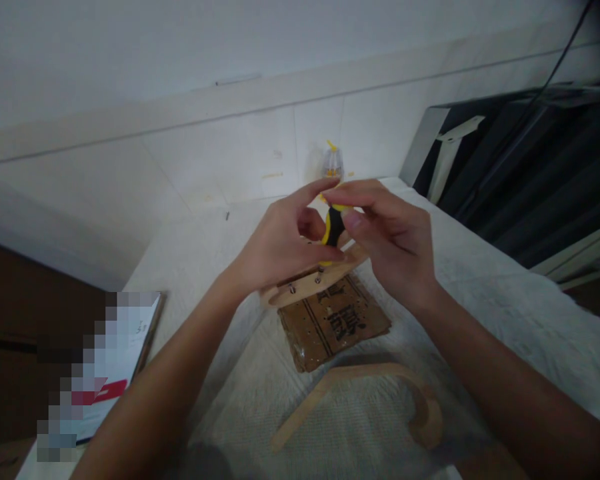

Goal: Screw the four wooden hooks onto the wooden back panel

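A short screwdriver (334, 227) with a black and yellow handle stands nearly upright over a light wooden piece (305, 288) with metal screws in it. My right hand (397, 243) pinches the top of the handle between thumb and fingers. Curved around the handle from the other side, my left hand (285, 243) has its thumb against the lower part and its index finger reaching toward the top. Beneath the wooden piece lies a worn brown cardboard piece (340, 323) with dark printed characters. My fingers partly hide the wooden piece and the screwdriver's tip.
A curved, hook-shaped wooden part (365, 370) lies nearest me on the white cloth (480, 320). Against the wall stands a small clear container (333, 163) with a yellow top. A tiny dark screw-like piece (227, 216) rests at the back left. At left is a partly blurred flat panel (130, 353).
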`<action>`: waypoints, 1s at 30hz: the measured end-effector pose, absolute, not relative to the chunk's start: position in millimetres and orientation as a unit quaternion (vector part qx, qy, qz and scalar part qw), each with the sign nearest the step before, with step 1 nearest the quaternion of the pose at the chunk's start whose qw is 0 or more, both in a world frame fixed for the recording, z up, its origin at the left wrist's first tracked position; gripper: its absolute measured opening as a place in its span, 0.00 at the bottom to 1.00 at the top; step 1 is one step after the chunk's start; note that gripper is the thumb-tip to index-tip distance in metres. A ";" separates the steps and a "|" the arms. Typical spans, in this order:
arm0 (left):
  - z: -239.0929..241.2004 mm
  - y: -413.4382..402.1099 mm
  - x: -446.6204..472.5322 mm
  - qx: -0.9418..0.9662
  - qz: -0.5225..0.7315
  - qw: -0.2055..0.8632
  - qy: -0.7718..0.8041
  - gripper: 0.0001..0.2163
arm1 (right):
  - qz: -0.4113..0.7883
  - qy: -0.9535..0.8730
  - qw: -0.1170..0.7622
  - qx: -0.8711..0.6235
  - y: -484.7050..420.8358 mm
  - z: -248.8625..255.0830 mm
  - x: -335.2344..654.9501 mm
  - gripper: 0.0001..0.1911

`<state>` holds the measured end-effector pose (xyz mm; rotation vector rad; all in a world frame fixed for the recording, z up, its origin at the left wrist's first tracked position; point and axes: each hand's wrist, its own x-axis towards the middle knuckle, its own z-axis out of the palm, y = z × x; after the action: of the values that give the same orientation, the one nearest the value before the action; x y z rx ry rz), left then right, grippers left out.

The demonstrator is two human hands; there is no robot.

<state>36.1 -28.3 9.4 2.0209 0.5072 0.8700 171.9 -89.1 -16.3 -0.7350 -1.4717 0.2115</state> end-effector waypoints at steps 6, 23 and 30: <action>9.4 -10.1 22.4 0.794 0.272 0.519 0.161 0.30 | 0.170 -0.682 0.630 -0.330 -89.9 -14.1 172.7 0.13; 11.4 6.0 10.9 0.750 0.377 0.496 0.221 0.15 | 0.171 -0.664 0.667 -0.292 -93.4 -11.6 161.5 0.04; -50.6 49.4 4.4 0.588 0.562 0.457 0.359 0.02 | 0.177 -0.674 0.653 -0.296 -92.4 -10.8 166.9 0.04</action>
<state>4.4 49.4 -50.6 1.4494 0.8860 1.3847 166.9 -92.4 -10.8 -0.6714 -1.5298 0.4016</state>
